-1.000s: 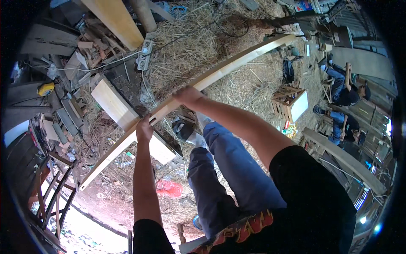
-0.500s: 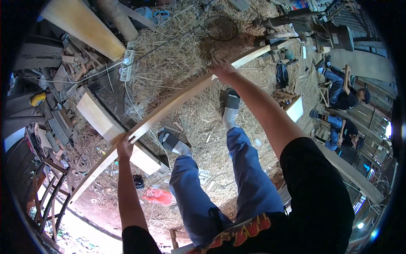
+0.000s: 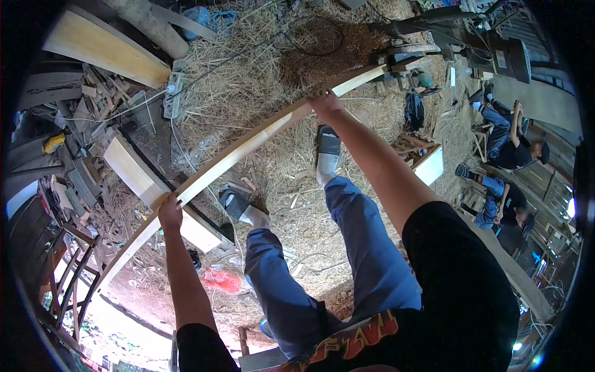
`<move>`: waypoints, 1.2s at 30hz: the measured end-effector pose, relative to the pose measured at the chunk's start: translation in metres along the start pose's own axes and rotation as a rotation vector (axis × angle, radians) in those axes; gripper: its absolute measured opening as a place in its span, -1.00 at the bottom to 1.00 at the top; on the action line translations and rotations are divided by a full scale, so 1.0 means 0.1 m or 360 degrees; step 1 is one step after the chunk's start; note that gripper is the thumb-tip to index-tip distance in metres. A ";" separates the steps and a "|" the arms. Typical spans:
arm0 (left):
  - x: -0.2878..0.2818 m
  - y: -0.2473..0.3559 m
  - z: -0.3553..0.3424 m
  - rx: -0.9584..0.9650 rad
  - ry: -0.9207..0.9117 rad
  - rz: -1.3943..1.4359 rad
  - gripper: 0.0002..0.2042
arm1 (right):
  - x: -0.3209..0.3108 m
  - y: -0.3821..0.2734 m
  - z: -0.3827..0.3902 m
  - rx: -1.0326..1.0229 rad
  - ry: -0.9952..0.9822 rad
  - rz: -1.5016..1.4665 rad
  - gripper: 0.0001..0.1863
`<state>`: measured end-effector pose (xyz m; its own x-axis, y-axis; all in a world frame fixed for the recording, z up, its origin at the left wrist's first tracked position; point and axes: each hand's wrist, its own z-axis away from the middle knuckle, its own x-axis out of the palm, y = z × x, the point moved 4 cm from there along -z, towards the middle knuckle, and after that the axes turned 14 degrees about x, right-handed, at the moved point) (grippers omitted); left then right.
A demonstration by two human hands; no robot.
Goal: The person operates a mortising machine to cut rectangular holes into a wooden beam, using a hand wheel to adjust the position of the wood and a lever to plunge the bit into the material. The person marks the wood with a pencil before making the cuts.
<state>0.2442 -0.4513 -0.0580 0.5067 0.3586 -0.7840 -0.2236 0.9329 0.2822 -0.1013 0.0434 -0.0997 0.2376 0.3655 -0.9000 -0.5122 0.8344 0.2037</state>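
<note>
A long pale wooden plank [image 3: 248,144] slants in front of me, from the lower left up to the far right. My left hand [image 3: 170,214] is closed round it toward its lower left end. Farther along, toward the far end, my right hand [image 3: 325,106] grips the same plank with its fingers over the far edge. Under the plank by my left hand lies a wider pale board [image 3: 133,170] with a dark edge. Both my feet in sandals stand on the near side of the plank.
Straw and shavings [image 3: 242,80] cover the floor. At the far left are a power strip [image 3: 174,96] with cables, a wide board [image 3: 105,49] and wood scraps. A machine [image 3: 502,59] stands far right; two people sit at the right [image 3: 505,198]. A red plastic bag [image 3: 221,280] lies near my left leg.
My left hand and the plank's near part have shifted slightly left in view, and the plank has turned its wide pale face more toward me. My right foot has stepped a little left.
</note>
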 end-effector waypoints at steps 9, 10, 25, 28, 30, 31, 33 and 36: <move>0.05 1.44 -0.62 0.0340 0.0073 -0.0306 -0.31 | 0.01 0.49 0.53 0.0132 -0.0483 -0.0279 -0.30; 0.01 1.67 -0.72 0.0464 0.0274 -0.0404 -0.29 | -0.03 0.56 0.61 0.0173 -0.0523 -0.0464 -0.29; -0.75 5.14 -2.19 0.0836 0.0003 0.0096 -0.42 | 0.32 2.77 2.32 0.0915 -0.0701 -0.0957 -0.34; -0.93 5.43 -1.99 0.0924 -0.0075 0.0015 -0.50 | 0.24 3.12 2.63 0.1021 -0.0629 -0.1115 -0.34; -1.08 5.54 -1.91 0.0880 -0.0146 -0.0067 -0.51 | 0.16 3.38 2.82 0.0990 -0.0512 -0.1053 -0.34; -1.15 5.61 -1.87 0.0819 -0.0265 -0.0142 -0.51 | 0.04 3.50 2.86 0.0960 -0.0445 -0.1000 -0.35; -1.36 5.77 -1.75 0.0796 -0.0190 -0.0139 -0.56 | -0.16 3.81 2.97 0.1019 -0.0352 -0.0998 -0.32; -1.66 5.95 -1.42 0.0812 -0.0002 -0.0030 -0.56 | -0.46 4.37 3.13 0.0941 0.0034 -0.1176 -0.43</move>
<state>-0.0907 0.0392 0.1617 0.5078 0.3413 -0.7910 0.2207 0.8360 0.5024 -0.0776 0.5206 0.1519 0.3164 -0.3416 -0.8850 0.2647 0.9276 -0.2635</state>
